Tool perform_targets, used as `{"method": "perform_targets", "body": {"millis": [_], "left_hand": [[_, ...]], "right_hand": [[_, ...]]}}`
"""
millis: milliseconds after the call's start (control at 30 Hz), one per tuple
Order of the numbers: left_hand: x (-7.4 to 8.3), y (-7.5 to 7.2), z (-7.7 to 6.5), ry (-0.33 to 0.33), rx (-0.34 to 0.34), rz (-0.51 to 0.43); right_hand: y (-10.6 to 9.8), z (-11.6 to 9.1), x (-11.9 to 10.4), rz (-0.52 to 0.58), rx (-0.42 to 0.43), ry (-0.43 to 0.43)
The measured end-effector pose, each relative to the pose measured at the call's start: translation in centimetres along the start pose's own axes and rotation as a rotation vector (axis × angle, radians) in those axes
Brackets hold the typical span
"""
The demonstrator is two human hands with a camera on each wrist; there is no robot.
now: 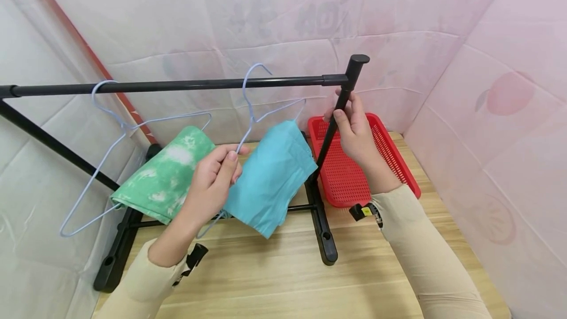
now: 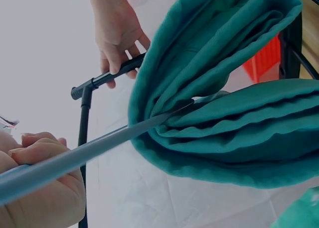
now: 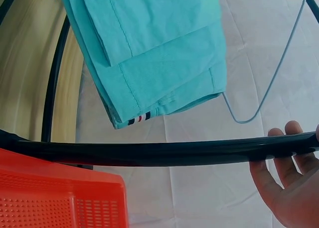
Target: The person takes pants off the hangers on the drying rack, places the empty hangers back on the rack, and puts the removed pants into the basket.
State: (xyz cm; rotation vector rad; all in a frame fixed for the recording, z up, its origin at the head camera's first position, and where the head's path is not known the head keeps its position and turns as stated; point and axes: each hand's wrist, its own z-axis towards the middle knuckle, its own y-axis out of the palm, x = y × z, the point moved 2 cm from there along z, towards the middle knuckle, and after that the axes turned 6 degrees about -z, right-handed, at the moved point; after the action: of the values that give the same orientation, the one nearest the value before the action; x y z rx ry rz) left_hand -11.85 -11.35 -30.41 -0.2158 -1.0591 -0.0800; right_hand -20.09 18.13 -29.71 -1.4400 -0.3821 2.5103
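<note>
My left hand (image 1: 214, 178) pinches the side wire of a light blue hanger (image 1: 251, 112) between thumb and fingers. Over that hanger's lower bar hangs a folded turquoise garment (image 1: 272, 176), with a striped trim (image 3: 139, 118) showing at its edge in the right wrist view. The hanger's hook loops over the top rail (image 1: 186, 85) of a black clothes rack. On the rack's right post (image 1: 330, 134), my right hand (image 1: 358, 134) has its thumb in front and fingers wrapped behind. Left of the turquoise garment, a green and white tie-dyed cloth (image 1: 170, 174) hangs folded on another hanger (image 1: 119, 134).
A red plastic basket (image 1: 345, 181) stands on the wooden table (image 1: 283, 279) behind and right of the right post. The rack's black feet (image 1: 325, 240) rest on the table. Pale printed sheets (image 1: 491, 161) enclose the back and sides.
</note>
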Motion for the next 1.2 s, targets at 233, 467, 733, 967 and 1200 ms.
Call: {"method": "perform_targets", "body": {"millis": [233, 467, 733, 967, 1200], "left_hand": [[0.5, 0.1, -0.5, -0.001, -0.017, 0.001], [0.6, 0.2, -1.2, -0.023, -0.041, -0.003], [0.1, 0.3, -1.9, -0.047, -0.056, -0.026], [-0.8, 0.3, -2.5, -0.083, -0.065, -0.003], [-1.5, 0.2, -2.7, -0.073, -0.055, -0.001]], "right_hand": [[0.1, 0.0, 0.2, 0.012, -0.005, -0.013], [0.3, 0.2, 0.3, -0.004, -0.004, -0.003], [0.2, 0.2, 0.4, -0.005, -0.005, 0.006], [0.3, 0.1, 0.3, -0.011, -0.004, 0.013], [0.5, 0.0, 0.0, 0.009, -0.003, 0.028]]}}
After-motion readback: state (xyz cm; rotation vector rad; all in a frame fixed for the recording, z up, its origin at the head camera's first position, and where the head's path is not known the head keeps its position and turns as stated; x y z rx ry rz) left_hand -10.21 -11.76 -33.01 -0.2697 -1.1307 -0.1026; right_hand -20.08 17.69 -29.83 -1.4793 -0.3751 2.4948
